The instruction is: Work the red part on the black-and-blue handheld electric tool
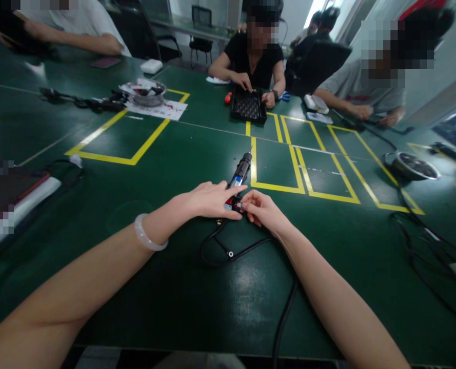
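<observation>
A dark cylindrical tool with a thin tip lies on the green table, its tip pointing away from me. My left hand is wrapped over the tool's near part, with its thumb and fingers on either side. Pinched close to the tool's near end, my right hand has its fingertips at a small red and black part; exactly what they grip is too small to tell. A black cable with a ring terminal loops on the table below my hands.
Across the table a person handles a black tray. A metal bowl stands on paper at the back left, another bowl at the right among cables. Yellow tape marks rectangles. Other people sit left and right.
</observation>
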`<act>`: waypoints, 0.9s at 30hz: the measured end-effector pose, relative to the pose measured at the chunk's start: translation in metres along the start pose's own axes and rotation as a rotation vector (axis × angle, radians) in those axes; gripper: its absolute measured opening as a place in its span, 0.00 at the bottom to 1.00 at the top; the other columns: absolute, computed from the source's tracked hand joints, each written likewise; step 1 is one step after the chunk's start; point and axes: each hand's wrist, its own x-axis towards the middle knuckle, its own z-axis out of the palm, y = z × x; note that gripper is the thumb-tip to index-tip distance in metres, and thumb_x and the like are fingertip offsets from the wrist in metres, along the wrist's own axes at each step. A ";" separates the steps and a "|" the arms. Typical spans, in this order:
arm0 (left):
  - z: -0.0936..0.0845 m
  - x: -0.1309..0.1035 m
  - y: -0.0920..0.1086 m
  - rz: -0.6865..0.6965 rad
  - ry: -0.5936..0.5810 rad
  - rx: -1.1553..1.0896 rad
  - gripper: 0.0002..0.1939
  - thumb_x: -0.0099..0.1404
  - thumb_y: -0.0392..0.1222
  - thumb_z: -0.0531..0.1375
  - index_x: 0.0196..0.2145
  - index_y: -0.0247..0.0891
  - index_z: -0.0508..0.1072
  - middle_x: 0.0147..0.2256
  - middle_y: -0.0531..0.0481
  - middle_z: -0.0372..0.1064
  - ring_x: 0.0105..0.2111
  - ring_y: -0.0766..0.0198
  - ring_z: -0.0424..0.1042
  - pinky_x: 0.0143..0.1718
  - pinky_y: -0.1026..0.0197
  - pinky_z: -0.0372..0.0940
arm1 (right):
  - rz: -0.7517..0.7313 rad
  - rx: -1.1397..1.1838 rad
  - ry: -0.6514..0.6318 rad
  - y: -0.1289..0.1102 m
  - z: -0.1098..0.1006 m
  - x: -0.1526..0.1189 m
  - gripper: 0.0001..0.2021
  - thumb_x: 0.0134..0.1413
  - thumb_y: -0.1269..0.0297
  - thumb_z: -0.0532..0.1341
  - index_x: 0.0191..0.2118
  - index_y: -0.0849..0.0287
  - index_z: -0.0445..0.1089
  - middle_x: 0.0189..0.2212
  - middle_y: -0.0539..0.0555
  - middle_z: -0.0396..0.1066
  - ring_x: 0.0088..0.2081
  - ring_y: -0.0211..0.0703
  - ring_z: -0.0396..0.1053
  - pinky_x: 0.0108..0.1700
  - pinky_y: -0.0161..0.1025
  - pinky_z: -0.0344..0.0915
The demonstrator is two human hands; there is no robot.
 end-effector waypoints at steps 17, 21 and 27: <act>-0.002 0.000 0.002 -0.016 0.004 -0.008 0.46 0.64 0.71 0.52 0.72 0.53 0.46 0.55 0.37 0.64 0.48 0.43 0.71 0.49 0.49 0.62 | -0.060 -0.293 0.165 0.008 0.005 0.010 0.07 0.47 0.64 0.61 0.30 0.57 0.62 0.18 0.43 0.62 0.20 0.33 0.58 0.24 0.32 0.54; 0.001 0.000 0.003 -0.006 0.021 0.007 0.45 0.64 0.71 0.51 0.72 0.52 0.47 0.54 0.37 0.65 0.47 0.43 0.72 0.48 0.49 0.63 | -0.063 -0.305 0.177 0.006 0.007 0.010 0.07 0.47 0.63 0.62 0.29 0.57 0.62 0.19 0.44 0.63 0.21 0.34 0.59 0.25 0.33 0.54; 0.004 -0.001 0.011 -0.017 0.070 0.054 0.43 0.66 0.69 0.49 0.72 0.46 0.50 0.53 0.34 0.65 0.46 0.41 0.72 0.47 0.48 0.63 | -0.065 -0.277 0.179 0.007 0.008 0.010 0.09 0.50 0.61 0.63 0.28 0.57 0.62 0.17 0.44 0.64 0.18 0.33 0.59 0.23 0.32 0.54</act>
